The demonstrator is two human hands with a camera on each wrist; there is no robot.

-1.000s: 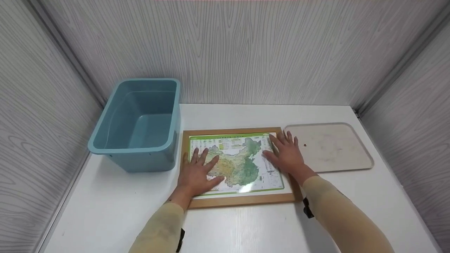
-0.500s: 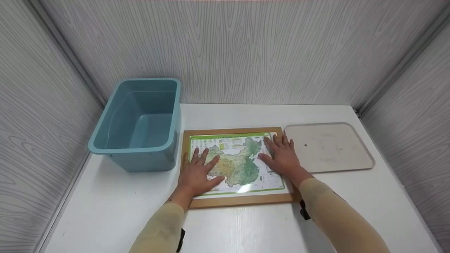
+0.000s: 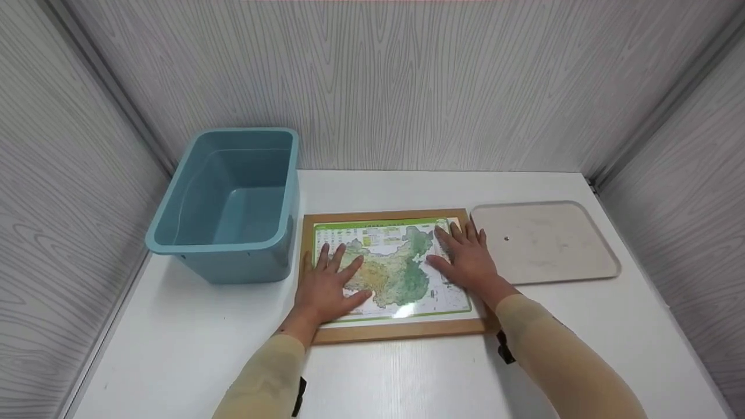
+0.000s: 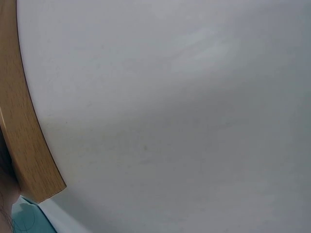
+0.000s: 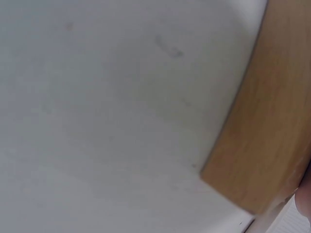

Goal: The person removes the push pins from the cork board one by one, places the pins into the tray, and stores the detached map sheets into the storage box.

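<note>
A wood-framed map puzzle (image 3: 391,331) lies flat on the white table, its green and yellow map facing up. My left hand (image 3: 327,285) rests flat on the map's left part with fingers spread. My right hand (image 3: 465,256) rests flat on the map's right part, fingers straight and pointing away from me. Neither hand grips anything. The wrist views show only table surface and a piece of the wooden frame (image 4: 24,141) (image 5: 267,131); the hands are out of those views.
An empty blue plastic bin (image 3: 233,203) stands left of the puzzle, close to its frame. A beige tray (image 3: 544,244) with a small dark speck lies right of the puzzle. Grey wood-grain walls enclose the table on three sides.
My right hand slid a little left, from the frame's right edge onto the map. The left hand stayed where it was.
</note>
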